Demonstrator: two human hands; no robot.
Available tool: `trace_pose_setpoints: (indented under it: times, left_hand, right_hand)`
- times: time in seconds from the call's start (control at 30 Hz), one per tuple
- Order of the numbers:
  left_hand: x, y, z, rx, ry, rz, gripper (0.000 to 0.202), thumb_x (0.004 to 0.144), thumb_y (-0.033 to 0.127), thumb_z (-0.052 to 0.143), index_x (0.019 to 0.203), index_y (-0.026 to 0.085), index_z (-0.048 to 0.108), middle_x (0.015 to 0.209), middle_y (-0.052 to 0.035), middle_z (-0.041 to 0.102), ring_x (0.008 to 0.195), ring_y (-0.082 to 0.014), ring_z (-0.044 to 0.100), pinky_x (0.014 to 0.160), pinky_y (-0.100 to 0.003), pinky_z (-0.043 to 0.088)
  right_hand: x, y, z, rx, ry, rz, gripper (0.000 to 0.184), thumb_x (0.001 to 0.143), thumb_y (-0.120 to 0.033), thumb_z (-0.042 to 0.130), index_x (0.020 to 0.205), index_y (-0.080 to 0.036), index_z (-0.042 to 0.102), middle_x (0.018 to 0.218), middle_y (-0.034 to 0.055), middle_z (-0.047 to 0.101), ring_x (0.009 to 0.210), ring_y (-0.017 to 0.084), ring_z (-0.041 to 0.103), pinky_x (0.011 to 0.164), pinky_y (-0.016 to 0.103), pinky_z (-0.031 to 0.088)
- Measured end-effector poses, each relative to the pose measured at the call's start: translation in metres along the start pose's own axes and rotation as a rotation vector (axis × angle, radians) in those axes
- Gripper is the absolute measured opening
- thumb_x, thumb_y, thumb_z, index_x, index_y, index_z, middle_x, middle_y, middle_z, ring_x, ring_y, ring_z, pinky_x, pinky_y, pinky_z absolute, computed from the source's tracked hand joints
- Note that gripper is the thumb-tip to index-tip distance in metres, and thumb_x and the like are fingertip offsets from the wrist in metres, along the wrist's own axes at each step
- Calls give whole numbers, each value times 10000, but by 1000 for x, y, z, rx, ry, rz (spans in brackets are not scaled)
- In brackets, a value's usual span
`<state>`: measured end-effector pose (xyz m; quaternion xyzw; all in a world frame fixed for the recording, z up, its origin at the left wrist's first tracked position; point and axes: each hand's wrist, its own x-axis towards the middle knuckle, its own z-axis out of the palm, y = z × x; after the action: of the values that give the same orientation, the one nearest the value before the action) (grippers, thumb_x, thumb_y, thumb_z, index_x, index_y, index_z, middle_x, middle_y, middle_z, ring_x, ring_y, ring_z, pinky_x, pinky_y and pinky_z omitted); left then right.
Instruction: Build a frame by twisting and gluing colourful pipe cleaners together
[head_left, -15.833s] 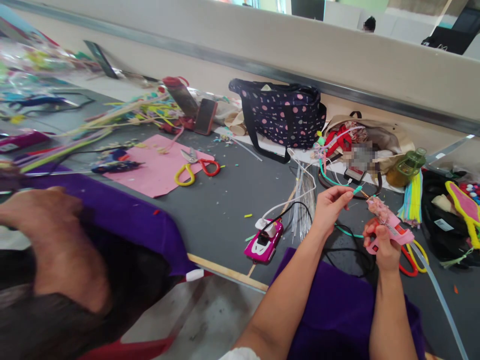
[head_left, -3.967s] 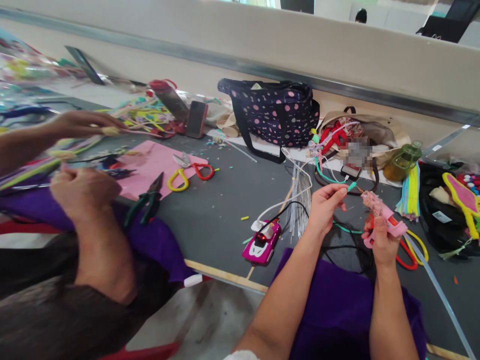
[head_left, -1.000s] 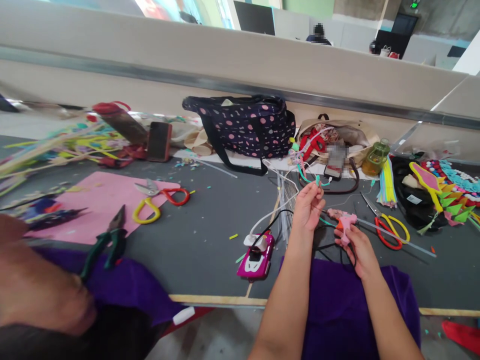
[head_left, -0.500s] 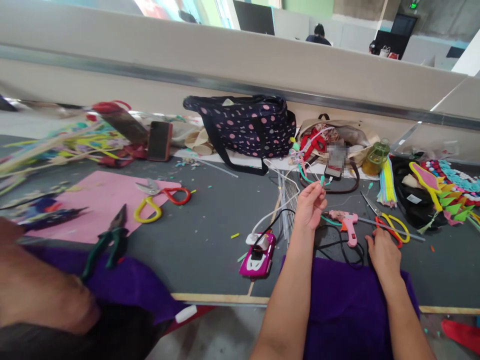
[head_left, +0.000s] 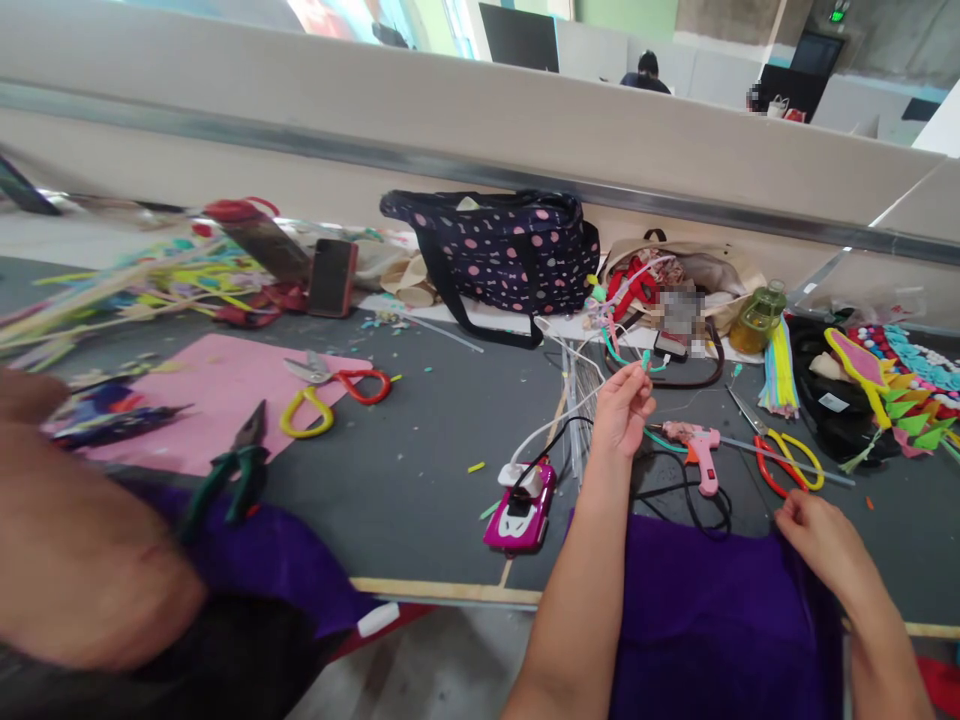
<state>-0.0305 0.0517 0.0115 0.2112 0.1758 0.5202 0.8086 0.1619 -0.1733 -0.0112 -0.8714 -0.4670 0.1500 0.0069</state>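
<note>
My left hand (head_left: 626, 405) is raised over the table, fingertips pinched at a small teal piece (head_left: 646, 357); its exact kind is too small to tell. My right hand (head_left: 814, 525) is closed in a pinch above the purple cloth (head_left: 712, 610) on my lap. A thin line seems to run up from its fingertips, too fine to make out. Beyond that hand lie scissors (head_left: 787, 455) with red and yellow handles. Between my hands a pink glue gun (head_left: 699, 450) rests on its side, a clear glue stick (head_left: 787, 460) behind it.
A co-worker's blurred arm (head_left: 97, 560) is at left, near green-handled pliers (head_left: 240, 470), a pink sheet (head_left: 202, 360) and other scissors (head_left: 311, 395). A magenta power strip (head_left: 521, 515) with cords stands left of my forearm. Behind are a patterned bag (head_left: 510, 250) and a bottle (head_left: 757, 315).
My right hand has moved right and down, away from the scissors' handles, and is now pinched. My left hand keeps its pinch. The view has shifted slightly.
</note>
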Motion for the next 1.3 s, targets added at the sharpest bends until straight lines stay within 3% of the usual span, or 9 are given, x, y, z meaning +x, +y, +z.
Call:
trace_pose_setpoints:
  times: [0.13, 0.2, 0.27, 0.33, 0.47, 0.6, 0.83, 1.3]
  left_hand:
    - [1, -1, -2, -1, 15, -12, 305, 578, 213, 838, 811, 110, 670, 628, 24, 557, 530, -33, 467, 392, -125, 275]
    - [0, -1, -2, 3, 15, -21, 309, 583, 217, 837, 818, 106, 670, 627, 24, 554, 526, -32, 463, 392, -125, 274]
    - [-1, -1, -1, 7, 10, -23, 316, 585, 220, 838, 826, 103, 670, 629, 24, 549, 524, -32, 457, 390, -126, 270]
    - [-2, -1, 1, 13, 4, -25, 317, 588, 219, 837, 830, 102, 669, 632, 25, 544, 526, -33, 453, 388, -127, 263]
    - [-6, 0, 4, 29, -11, -55, 316, 592, 213, 834, 835, 98, 668, 638, 21, 539, 525, -33, 448, 386, -130, 254]
    - [-9, 1, 5, 40, -9, -82, 333, 580, 215, 841, 837, 98, 666, 638, 23, 531, 517, -33, 435, 376, -135, 240]
    - [-12, 1, 8, 61, 33, -100, 327, 577, 223, 842, 827, 108, 665, 610, 31, 508, 511, -38, 429, 369, -136, 236]
    - [-15, -5, 15, 153, 63, -95, 311, 571, 241, 843, 805, 118, 679, 584, 37, 518, 487, -36, 438, 365, -139, 262]
  right_hand:
    - [-23, 38, -20, 238, -43, -198, 313, 898, -448, 441, 711, -217, 538, 623, -19, 588, 587, 148, 551, 557, 238, 374]
    - [-29, 51, -33, 318, 49, -245, 311, 888, -489, 478, 754, -225, 575, 671, -22, 604, 627, 148, 565, 584, 232, 410]
    - [-29, 52, -45, 363, 248, -279, 269, 866, -492, 536, 835, -237, 616, 793, -11, 646, 714, 158, 601, 633, 233, 439]
    - [-22, 38, -55, 409, 479, -331, 232, 862, -460, 566, 880, -240, 638, 880, 4, 660, 770, 164, 618, 683, 241, 454]
    - [10, -16, -64, 563, 891, -461, 124, 887, -299, 573, 888, -217, 666, 860, 30, 656, 772, 168, 617, 760, 286, 467]
    - [46, -52, -52, 582, 1098, -573, 73, 871, -206, 594, 859, -193, 665, 812, 41, 648, 791, 182, 609, 785, 330, 469]
    - [75, -40, -17, 512, 1177, -503, 65, 851, -202, 632, 853, -177, 692, 824, 56, 675, 840, 214, 632, 867, 404, 441]
    - [73, -45, -10, 458, 1074, -463, 134, 884, -298, 583, 870, -215, 688, 812, 39, 667, 815, 208, 619, 834, 379, 411]
